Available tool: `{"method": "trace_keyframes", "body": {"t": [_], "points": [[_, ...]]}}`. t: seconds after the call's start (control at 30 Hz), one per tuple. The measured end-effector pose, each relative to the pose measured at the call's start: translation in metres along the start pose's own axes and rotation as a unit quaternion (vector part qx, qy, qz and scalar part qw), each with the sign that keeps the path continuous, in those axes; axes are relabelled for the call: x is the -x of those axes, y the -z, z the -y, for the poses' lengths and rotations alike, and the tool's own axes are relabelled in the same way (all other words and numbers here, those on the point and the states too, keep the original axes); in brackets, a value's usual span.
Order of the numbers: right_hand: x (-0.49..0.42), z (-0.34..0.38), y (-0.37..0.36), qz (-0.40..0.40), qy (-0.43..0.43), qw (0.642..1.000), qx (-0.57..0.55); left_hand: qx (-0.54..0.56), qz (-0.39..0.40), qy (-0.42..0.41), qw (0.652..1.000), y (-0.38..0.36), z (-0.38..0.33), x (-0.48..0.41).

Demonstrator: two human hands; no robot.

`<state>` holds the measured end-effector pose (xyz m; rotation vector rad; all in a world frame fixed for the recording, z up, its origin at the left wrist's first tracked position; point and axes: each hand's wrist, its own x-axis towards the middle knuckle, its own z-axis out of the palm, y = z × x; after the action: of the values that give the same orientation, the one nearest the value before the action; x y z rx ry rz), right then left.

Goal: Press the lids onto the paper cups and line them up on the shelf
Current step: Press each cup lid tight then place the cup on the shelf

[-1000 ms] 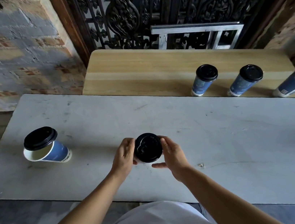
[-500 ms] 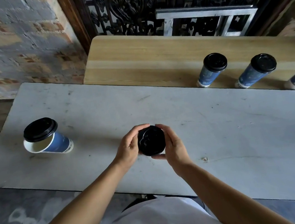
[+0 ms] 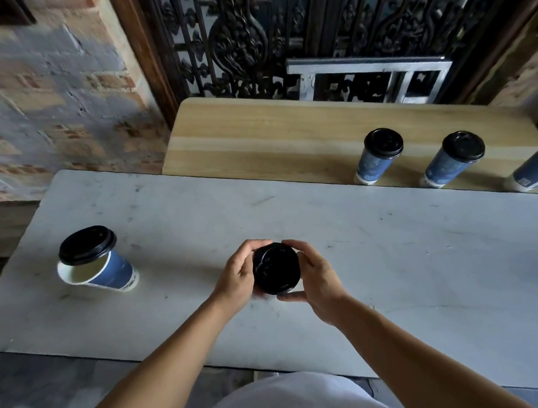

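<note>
Fingers (image 3: 249,245) of left hand (image 3: 236,277) and right hand (image 3: 317,278) curl round black lid (image 3: 276,268)

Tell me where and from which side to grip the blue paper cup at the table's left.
Grip the blue paper cup round its wall, below the rim, coming from the side. Its black lid only lies askew on top, leaving the mouth partly open, so a grasp from above would likely dislodge it.

Lid (image 3: 276,268) glossy black plastic. Cups (image 3: 373,166) blue printed paper. Tabletop (image 3: 408,270) matt grey-white, scuffed. Shelf (image 3: 268,138) smooth pale wood. Wall (image 3: 23,110) rough brick.
</note>
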<state>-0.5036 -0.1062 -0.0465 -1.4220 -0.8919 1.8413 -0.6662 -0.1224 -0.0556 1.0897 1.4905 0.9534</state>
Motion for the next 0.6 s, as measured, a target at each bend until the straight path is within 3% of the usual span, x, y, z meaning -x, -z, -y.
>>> {"method": "trace_keyframes", "body": {"t": [0.6], "points": [[0.0013, 0.0025, -0.0009, 0.009, 0.034, 0.998, 0.060, -0.027, -0.015, -0.057, 0.998, -0.0004, 0.0044, 0.0028]]}}
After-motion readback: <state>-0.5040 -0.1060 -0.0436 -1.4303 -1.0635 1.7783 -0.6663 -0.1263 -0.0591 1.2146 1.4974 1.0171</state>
